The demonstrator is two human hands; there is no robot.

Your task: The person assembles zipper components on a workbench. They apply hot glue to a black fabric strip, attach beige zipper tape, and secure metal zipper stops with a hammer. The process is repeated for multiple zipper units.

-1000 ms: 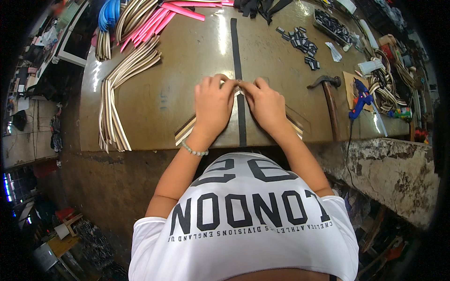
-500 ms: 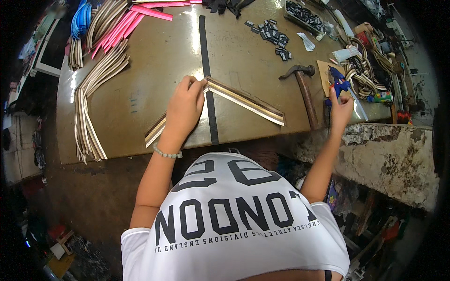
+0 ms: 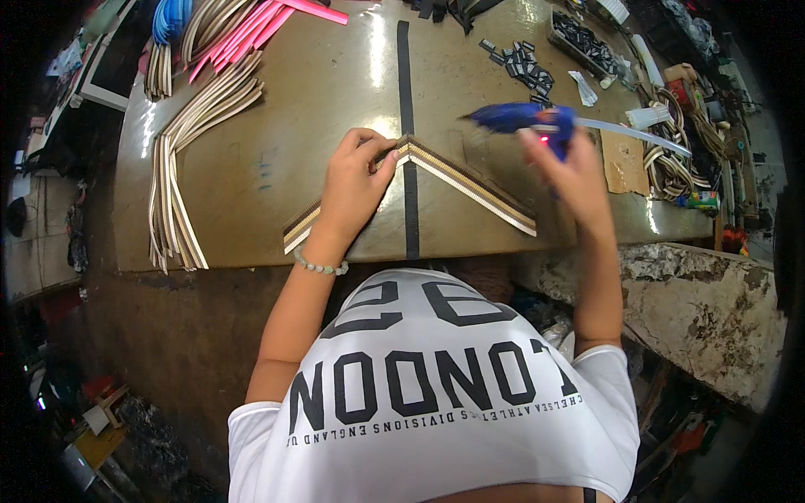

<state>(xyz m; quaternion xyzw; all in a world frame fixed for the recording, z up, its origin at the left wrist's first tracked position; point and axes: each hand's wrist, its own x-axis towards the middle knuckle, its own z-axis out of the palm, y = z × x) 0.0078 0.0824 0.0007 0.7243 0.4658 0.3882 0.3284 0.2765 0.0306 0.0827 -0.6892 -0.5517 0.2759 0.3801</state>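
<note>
A striped brown, tan and white strap lies on the table, bent into a peak over a black strip. Just left of that peak, my left hand pinches the strap between thumb and fingers. Its left arm passes partly under my hand and wrist. My right hand grips a blue glue gun above the table, blurred by motion. The gun's nozzle end points left, and a pale glue stick sticks out of its back.
Bundles of striped straps lie at the left, with pink strips and blue strips beyond. Small black pieces are scattered at the far right near a filled tray. Cardboard and coiled straps lie at the right.
My right hand has lifted the glue gun off the cardboard and swung it left over the table. The left hand keeps its pinch at the strap's peak. The whole view has shifted slightly.
</note>
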